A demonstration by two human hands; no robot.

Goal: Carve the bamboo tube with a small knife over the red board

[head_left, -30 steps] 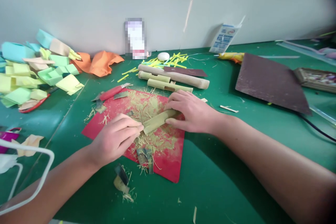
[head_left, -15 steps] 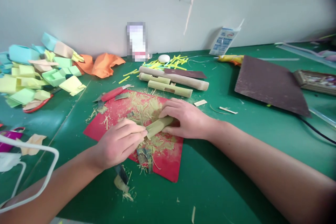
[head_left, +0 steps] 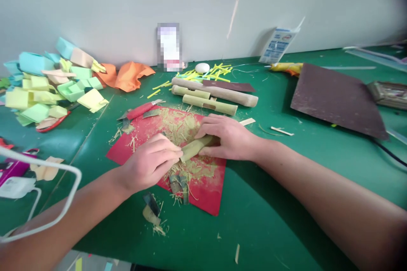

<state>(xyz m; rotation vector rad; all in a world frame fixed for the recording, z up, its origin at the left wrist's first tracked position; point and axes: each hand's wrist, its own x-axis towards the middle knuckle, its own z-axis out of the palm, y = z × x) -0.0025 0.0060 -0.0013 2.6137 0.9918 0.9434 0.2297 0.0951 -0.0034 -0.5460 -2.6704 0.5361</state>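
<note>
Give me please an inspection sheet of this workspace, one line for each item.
Surface: green table, red mat on it, covered with shavings.
Job's things: bamboo piece on the mat, held at both ends.
Clutter: folded paper pile, orange paper, red-handled knife, bamboo sticks, yellow strips, brown sandpaper sheet.
Grippers: left hand closed at the piece's near end; right hand grips the far end.
Cables: white cable at lower left, black cable at right.
Surroundings: white wall behind the table.
</note>
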